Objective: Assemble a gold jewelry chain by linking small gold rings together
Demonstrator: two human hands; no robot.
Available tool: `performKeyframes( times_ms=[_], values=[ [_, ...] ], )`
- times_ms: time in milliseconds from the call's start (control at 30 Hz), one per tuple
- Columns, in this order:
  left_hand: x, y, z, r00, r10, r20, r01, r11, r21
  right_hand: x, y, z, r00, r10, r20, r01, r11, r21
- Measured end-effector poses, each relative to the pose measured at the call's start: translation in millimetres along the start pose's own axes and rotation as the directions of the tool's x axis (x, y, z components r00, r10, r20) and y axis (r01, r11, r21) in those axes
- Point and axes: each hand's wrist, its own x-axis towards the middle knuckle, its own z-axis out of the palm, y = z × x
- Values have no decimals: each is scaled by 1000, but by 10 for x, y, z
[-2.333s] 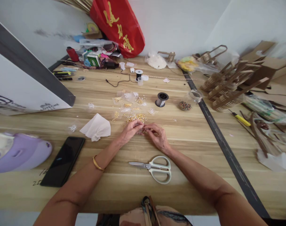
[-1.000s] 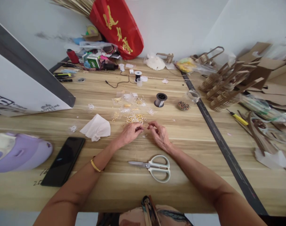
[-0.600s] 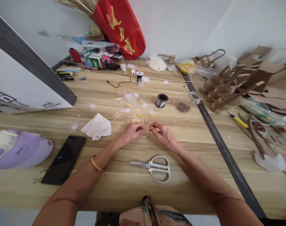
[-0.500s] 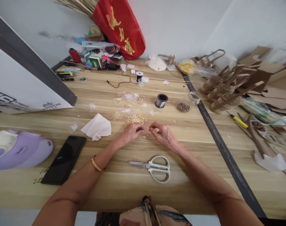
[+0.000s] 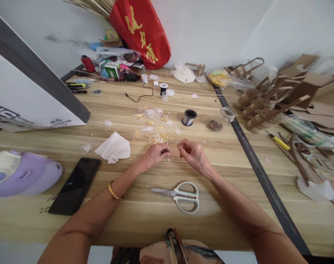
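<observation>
My left hand (image 5: 155, 154) is closed in a pinch beside a pile of small gold and silver jewelry findings (image 5: 159, 138). Whatever its fingertips hold is too small to name. Facing it across a narrow gap, my right hand (image 5: 192, 154) also pinches, its thumb and forefinger together; I cannot make out what is between them. A few tiny silvery pieces (image 5: 170, 159) lie on the wood just below the gap. White-handled scissors (image 5: 186, 197) rest nearer to me, blades pointing left. Beyond the hands stands a spool of thin wire (image 5: 189, 118).
Left lie a crumpled tissue (image 5: 114, 148), a black phone (image 5: 75, 186) and a purple-white bottle (image 5: 26, 174). A heap of dark beads (image 5: 215, 125) sits right of the spool, with a yellow cutter (image 5: 279, 141) and small woven baskets (image 5: 262, 108) farther right. A red bag (image 5: 145, 35) leans at the back.
My right hand has drawn slightly up and to the right, widening the gap between my fingertips. My left hand is almost where it was, and the objects on the table lie unchanged.
</observation>
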Motion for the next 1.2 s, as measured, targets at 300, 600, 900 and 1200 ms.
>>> performKeyframes(
  times_ms=[300,600,900,1200],
  values=[
    [10,4,37,998,5,-58,-5,1000,-10,-12,80,214,972,103,211,-186,885,427],
    [13,-1,50,997,29,-75,-29,1000,7,41,204,244,947,151,284,-278,830,484],
    [-2,-9,62,993,64,-95,-61,998,35,73,257,222,951,156,267,-260,872,415],
    [6,3,55,992,-42,-121,45,999,24,121,345,184,959,151,238,-229,910,345]
  ],
)
